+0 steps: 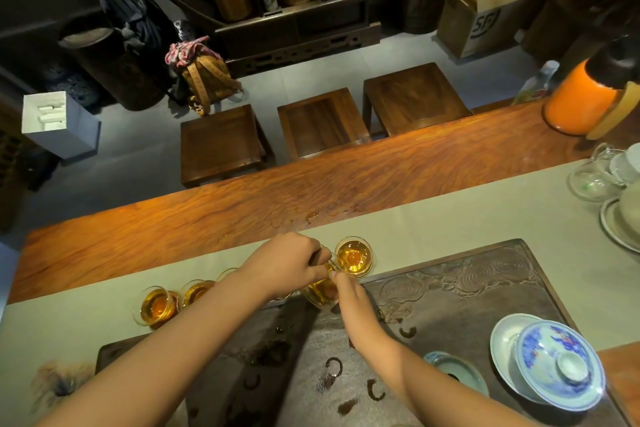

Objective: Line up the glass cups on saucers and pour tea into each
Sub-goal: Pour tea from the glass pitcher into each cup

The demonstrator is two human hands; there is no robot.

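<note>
Several glass cups of amber tea stand in a row on the grey-green runner (450, 218). The far-right cup (354, 256) sits alone; two more cups (156, 307) (196, 291) stand at the left, and another rim (227, 272) shows behind my left forearm. My left hand (289, 262) grips the rim of a tea-filled glass cup (320, 289) at the tray's far edge. My right hand (349, 291) touches the same cup from the right with its fingertips. No saucers are visible under the cups.
A dark carved tea tray (467, 295) with wet ring marks lies before me. A blue-and-white lidded gaiwan (557, 362) and a celadon dish (457, 373) sit on its right. Glassware (595, 173) and an orange thermos (581, 104) stand far right. Three wooden stools (322, 125) stand beyond the table.
</note>
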